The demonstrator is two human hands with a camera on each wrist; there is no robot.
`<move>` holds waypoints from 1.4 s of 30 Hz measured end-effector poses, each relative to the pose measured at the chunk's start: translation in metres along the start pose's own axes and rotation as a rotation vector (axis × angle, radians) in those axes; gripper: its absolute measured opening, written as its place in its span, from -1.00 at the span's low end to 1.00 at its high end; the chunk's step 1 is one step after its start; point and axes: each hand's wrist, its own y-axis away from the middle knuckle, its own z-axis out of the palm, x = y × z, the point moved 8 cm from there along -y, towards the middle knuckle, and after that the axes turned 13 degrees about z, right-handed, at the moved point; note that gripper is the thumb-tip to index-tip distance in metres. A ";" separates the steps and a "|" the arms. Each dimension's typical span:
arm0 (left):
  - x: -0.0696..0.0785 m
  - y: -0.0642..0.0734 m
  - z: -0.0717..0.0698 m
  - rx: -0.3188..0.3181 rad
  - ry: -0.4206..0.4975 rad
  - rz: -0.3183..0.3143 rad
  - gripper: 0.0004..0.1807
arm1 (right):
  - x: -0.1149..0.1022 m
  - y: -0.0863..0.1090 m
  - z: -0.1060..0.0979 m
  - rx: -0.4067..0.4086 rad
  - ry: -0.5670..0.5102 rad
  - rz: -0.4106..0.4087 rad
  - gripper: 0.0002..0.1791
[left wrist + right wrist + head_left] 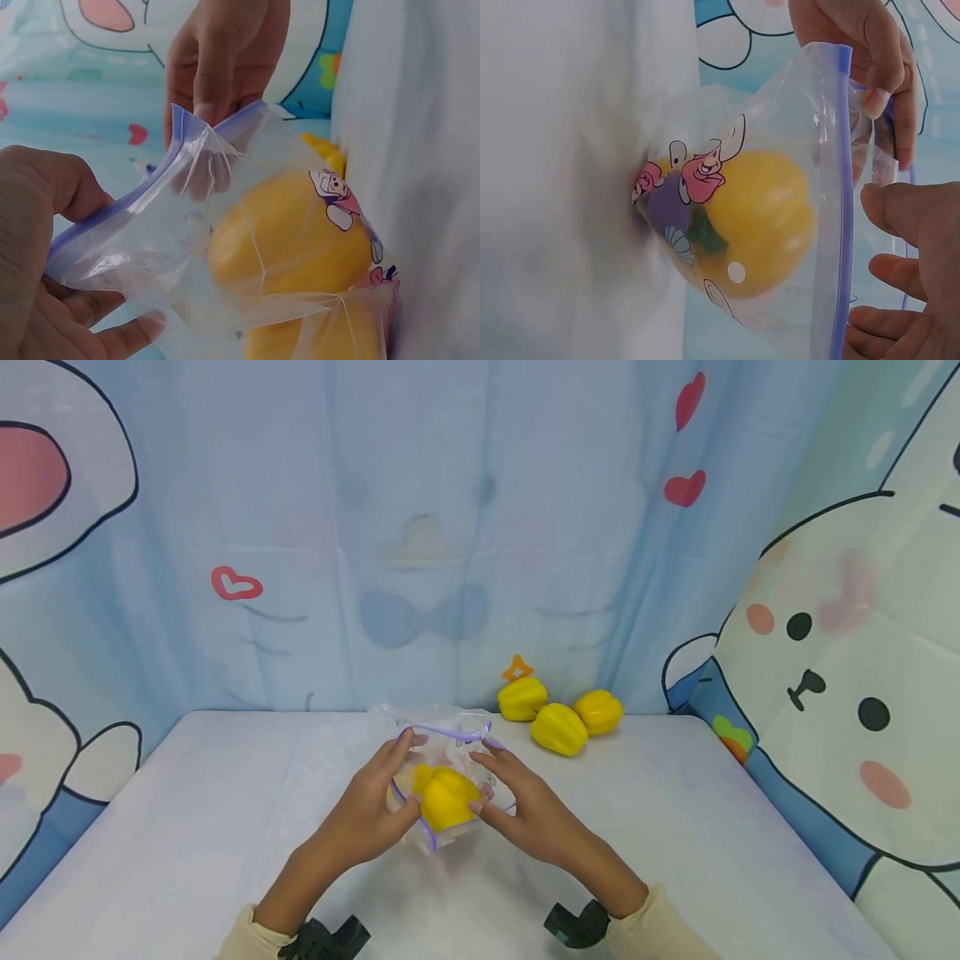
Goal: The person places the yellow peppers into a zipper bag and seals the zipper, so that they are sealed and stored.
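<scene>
A clear zip bag (491,747) with a purple zip rim and cartoon prints stands on the table, its mouth open toward me. Inside lies a yellow bell pepper (447,802); its green stem (707,234) shows through the plastic in the right wrist view. A second yellow patch (315,337) lies below a crease in the left wrist view; I cannot tell whether it is another pepper. My left hand (375,806) pinches the left rim between thumb and fingers. Opposite it, my right hand (536,814) grips the right rim, thumb on the near side, fingers farther back.
Three yellow bell peppers, one in front (559,730), one behind at left (522,698) and one at right (600,712), lie at the table's back edge. The white table (225,827) meets a blue cartoon curtain (420,527) behind.
</scene>
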 end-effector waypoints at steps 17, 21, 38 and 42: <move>0.004 -0.003 -0.024 0.052 -0.001 0.008 -0.16 | -0.034 -0.006 -0.025 0.039 -0.007 -0.017 -0.43; 0.005 -0.003 -0.023 0.052 0.024 -0.011 -0.15 | -0.038 -0.006 -0.032 0.046 -0.034 -0.045 -0.45; -0.003 0.002 -0.005 -0.033 0.095 -0.126 -0.07 | -0.010 -0.009 -0.069 0.244 -0.395 -0.206 -0.66; -0.001 0.002 -0.002 -0.041 0.090 -0.116 -0.08 | 0.015 -0.016 -0.067 0.289 -0.338 -0.107 -0.67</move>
